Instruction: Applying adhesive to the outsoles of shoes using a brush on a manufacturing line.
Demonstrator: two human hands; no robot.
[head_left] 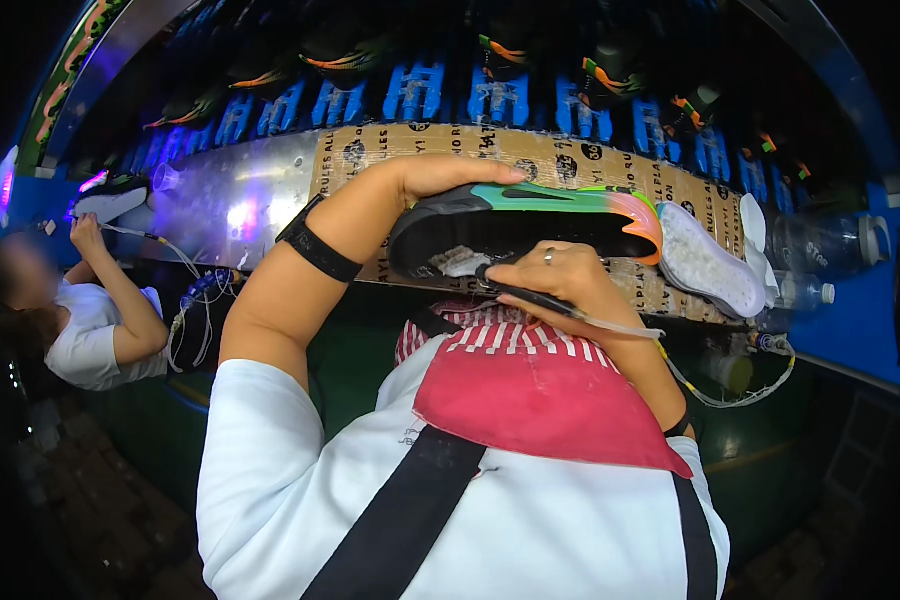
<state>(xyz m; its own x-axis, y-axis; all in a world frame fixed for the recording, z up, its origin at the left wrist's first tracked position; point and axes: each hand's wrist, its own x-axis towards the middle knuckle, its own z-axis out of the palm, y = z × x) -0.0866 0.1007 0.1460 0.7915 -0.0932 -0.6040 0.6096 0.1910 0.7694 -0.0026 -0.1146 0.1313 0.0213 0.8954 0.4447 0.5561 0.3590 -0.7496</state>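
Observation:
A shoe sole (570,202) with a black hollow inside and a black, green and orange rim is held up over the bench edge. My left hand (458,176) grips its far rim toward the left end. In my right hand (560,275), which wears a ring, is a black-handled brush with whitish bristles (460,262). The bristles are inside the sole's hollow, near its left end. A clear tube (625,329) trails to the right from the brush handle. Beside the sole's orange end lies a white foam shoe piece (708,262) on the cardboard.
Printed cardboard (370,150) covers part of the metal bench (235,195). Behind it runs a row of blue holders (415,92) with dark, orange-marked shoe parts above. Clear bottles (820,245) stand at right. At left, a co-worker's hand (87,235) is at a white-soled shoe (115,203).

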